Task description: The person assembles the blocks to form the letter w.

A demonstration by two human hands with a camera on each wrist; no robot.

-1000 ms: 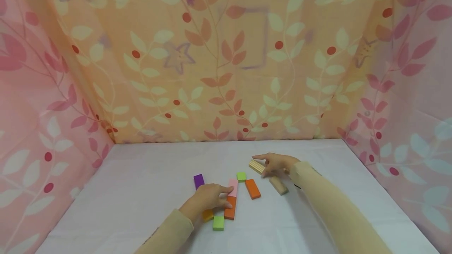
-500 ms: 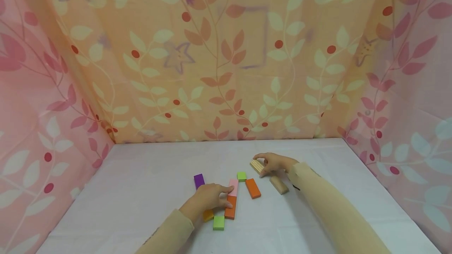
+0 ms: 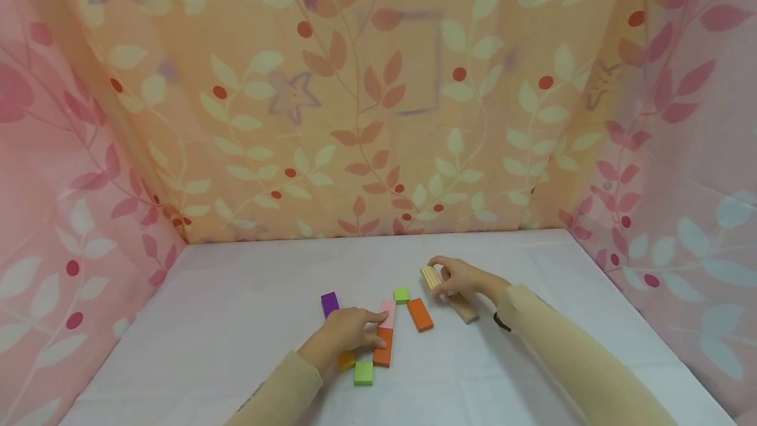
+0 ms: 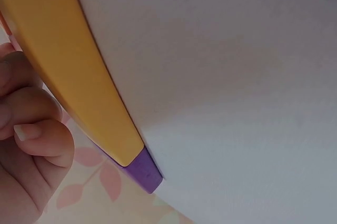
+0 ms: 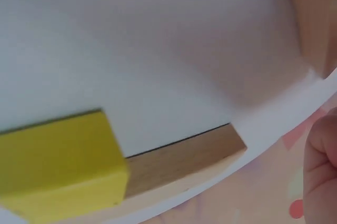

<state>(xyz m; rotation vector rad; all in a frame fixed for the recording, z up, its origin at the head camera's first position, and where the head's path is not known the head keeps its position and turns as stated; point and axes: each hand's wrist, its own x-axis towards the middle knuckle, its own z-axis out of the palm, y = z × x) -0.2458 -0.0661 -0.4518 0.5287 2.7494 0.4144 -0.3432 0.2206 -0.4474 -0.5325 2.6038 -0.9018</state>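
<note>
In the head view my right hand (image 3: 461, 277) pinches a ridged light-wood block (image 3: 431, 276) between thumb and forefinger. A plain wooden block (image 3: 464, 308) lies just below that hand, partly covered by it. My left hand (image 3: 350, 332) rests with its forefinger on a pink block (image 3: 387, 313) and its thumb on an orange block (image 3: 383, 347) joined end to end with it. A long yellow-orange block (image 4: 68, 61) shows beside curled left fingers (image 4: 39, 134) in the left wrist view, touching a purple block (image 4: 145, 171); in the head view the left hand partly covers both.
A second orange block (image 3: 420, 315) and a green block (image 3: 401, 294) lie between the hands. Another green block (image 3: 363, 373) sits nearest the front. The right wrist view shows a yellow block (image 5: 63, 166) against a wooden block (image 5: 184, 158). Patterned curtains (image 3: 355, 117) enclose the white table (image 3: 236, 294).
My right forefinger has bent from straight onto the ridged block, which has shifted slightly right. The left hand keeps its place on the pink and orange blocks. The head view has shifted slightly.
</note>
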